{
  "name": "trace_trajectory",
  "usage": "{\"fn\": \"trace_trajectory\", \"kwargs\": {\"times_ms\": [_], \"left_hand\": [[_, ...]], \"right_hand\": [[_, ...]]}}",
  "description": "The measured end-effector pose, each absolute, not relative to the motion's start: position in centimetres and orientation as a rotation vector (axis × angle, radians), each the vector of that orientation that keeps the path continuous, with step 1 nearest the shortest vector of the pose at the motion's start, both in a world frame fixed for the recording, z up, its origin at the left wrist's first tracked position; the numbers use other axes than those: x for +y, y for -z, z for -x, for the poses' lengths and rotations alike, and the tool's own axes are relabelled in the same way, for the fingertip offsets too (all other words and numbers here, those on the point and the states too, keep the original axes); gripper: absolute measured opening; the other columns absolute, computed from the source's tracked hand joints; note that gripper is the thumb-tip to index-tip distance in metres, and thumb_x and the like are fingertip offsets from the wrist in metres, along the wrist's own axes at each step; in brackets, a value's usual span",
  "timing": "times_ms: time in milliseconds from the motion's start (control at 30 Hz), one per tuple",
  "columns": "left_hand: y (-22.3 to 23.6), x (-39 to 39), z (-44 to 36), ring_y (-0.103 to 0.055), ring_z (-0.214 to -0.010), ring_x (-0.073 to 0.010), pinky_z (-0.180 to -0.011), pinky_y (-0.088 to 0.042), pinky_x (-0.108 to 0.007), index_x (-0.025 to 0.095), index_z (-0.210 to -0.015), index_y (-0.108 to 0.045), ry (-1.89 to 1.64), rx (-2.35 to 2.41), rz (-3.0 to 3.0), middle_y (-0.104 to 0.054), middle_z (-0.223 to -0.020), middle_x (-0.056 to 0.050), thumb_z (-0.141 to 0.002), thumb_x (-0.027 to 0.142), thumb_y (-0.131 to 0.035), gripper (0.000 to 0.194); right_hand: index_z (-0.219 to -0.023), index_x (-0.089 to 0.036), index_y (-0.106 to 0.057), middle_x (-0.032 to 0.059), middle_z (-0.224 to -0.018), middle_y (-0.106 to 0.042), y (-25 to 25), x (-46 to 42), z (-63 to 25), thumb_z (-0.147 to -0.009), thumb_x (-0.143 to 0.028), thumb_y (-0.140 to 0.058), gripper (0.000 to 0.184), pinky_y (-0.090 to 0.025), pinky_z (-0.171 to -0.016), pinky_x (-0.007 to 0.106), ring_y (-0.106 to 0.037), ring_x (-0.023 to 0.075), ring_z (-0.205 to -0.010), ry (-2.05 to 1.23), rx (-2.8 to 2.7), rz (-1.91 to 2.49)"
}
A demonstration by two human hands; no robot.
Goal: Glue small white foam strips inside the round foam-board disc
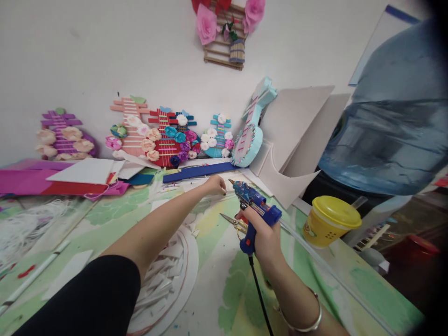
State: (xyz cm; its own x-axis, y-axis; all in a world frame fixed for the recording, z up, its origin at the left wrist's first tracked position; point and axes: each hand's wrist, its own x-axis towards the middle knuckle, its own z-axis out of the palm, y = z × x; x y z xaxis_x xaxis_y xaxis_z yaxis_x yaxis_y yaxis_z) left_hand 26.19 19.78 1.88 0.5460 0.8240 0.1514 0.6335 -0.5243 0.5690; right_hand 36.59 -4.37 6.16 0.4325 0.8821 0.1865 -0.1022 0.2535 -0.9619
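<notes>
My right hand (263, 233) is wrapped round the handle of a blue hot glue gun (255, 203), nozzle pointing up and left, its black cord trailing down toward me. My left hand (215, 185) reaches far across the table with fingers curled down onto small white pieces near a long blue strip (199, 171); what it pinches is too small to make out. Scissors (231, 220) with yellow handles lie on the table just left of the glue gun.
Colourful craft guitars with paper flowers (168, 137) lean on the back wall. White foam boards (297, 135) stand at the right. A yellow lidded tub (329, 226) and a big blue water bottle (392, 126) are at the right. White cut strips lie on a round plate (189, 266).
</notes>
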Motion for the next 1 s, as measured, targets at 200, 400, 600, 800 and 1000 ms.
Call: {"fn": "trace_trajectory", "kwargs": {"times_ms": [200, 400, 600, 800, 1000], "left_hand": [[-2.9, 19.0, -25.5, -0.06, -0.071, -0.0213, -0.063, -0.044, -0.029, 0.012, -0.069, -0.068, -0.73, 1.257, -2.226, -0.066, -0.066, -0.005, -0.057, 0.021, -0.072, 0.016], [-3.9, 17.0, -22.9, -0.059, -0.065, -0.017, -0.06, -0.043, -0.026, 0.011, -0.083, -0.069, -0.909, 1.201, -1.994, -0.068, -0.07, -0.006, -0.058, 0.037, -0.07, 0.037], [-5.2, 8.8, -17.6, -0.055, -0.059, -0.0121, -0.057, -0.044, -0.025, 0.013, -0.085, -0.07, -0.969, 1.137, -1.719, -0.065, -0.065, -0.004, -0.063, 0.039, -0.069, 0.034], [-5.6, -1.0, -10.7, -0.057, -0.066, -0.0107, -0.06, -0.048, -0.023, 0.02, -0.083, -0.07, -1.096, 1.047, -1.155, -0.063, -0.076, -0.004, -0.067, 0.029, -0.07, 0.018], [-3.8, -4.8, -5.3, -0.057, -0.063, -0.0109, -0.056, -0.05, -0.023, 0.019, -0.084, -0.068, -1.175, 1.074, -0.908, -0.062, -0.073, -0.003, -0.071, 0.024, -0.066, 0.014]], "right_hand": [[-0.06, -0.016, -0.063, -0.0005, -0.052, -0.056, -6.3, -4.5, -36.5, -0.061, -0.039, -0.066, 0.023, -0.039, -0.037, 0.024, -0.05, 0.0123, -0.043, -0.798, -0.854, 1.147], [-0.059, -0.015, -0.063, -0.0016, -0.051, -0.055, -6.3, -4.5, -36.5, -0.062, -0.041, -0.066, 0.026, -0.037, -0.034, 0.022, -0.045, 0.0091, -0.038, -0.818, -0.855, 1.109], [-0.056, -0.014, -0.063, -0.0012, -0.052, -0.054, -5.9, -4.4, -36.4, -0.063, -0.041, -0.068, 0.028, -0.038, -0.039, 0.021, -0.046, 0.0089, -0.042, -0.798, -0.941, 1.12], [-0.055, -0.014, -0.064, 0.0029, -0.063, -0.062, -4.5, -4.2, -35.5, -0.065, -0.041, -0.066, 0.028, -0.037, -0.039, 0.021, -0.05, 0.0103, -0.046, -0.928, -1.143, 1.135], [-0.056, -0.015, -0.067, 0.0059, -0.068, -0.066, -2.7, -4.7, -34.1, -0.067, -0.043, -0.065, 0.03, -0.047, -0.057, 0.027, -0.06, 0.0203, -0.071, -0.967, -1.315, 1.157]]}}
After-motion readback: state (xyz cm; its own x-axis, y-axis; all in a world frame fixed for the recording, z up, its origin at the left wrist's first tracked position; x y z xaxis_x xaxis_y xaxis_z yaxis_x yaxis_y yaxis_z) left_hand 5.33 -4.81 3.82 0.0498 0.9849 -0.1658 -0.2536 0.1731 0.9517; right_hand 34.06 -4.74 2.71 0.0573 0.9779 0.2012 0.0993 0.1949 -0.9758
